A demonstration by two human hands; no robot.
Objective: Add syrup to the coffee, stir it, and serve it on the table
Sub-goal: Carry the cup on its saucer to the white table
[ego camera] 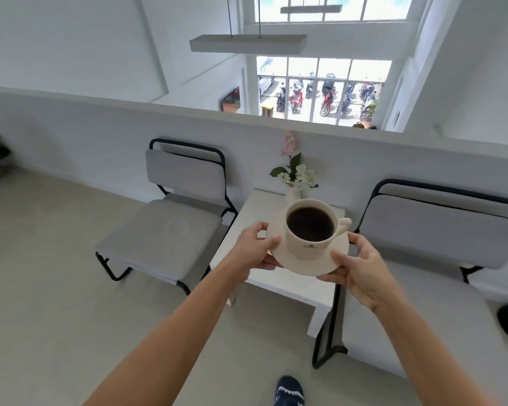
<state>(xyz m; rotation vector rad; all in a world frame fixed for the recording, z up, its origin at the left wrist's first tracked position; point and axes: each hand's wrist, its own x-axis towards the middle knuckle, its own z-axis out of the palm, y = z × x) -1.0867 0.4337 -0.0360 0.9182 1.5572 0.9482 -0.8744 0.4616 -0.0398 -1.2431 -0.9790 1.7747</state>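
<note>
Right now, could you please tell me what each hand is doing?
Left hand: closed on the saucer's left rim.
Right hand: closed on the saucer's right rim, coffee cup on top.

A cup [311,228] of coffee [310,224] sits on a saucer [308,263] held between the left hand [254,250] and right hand [361,266] above a small table [276,284]. A vase of flowers [294,183] stands at the table's far edge (against the low wall [100,142]). One chair [170,218] sits left of the table, another chair [440,238] to its right.
</note>
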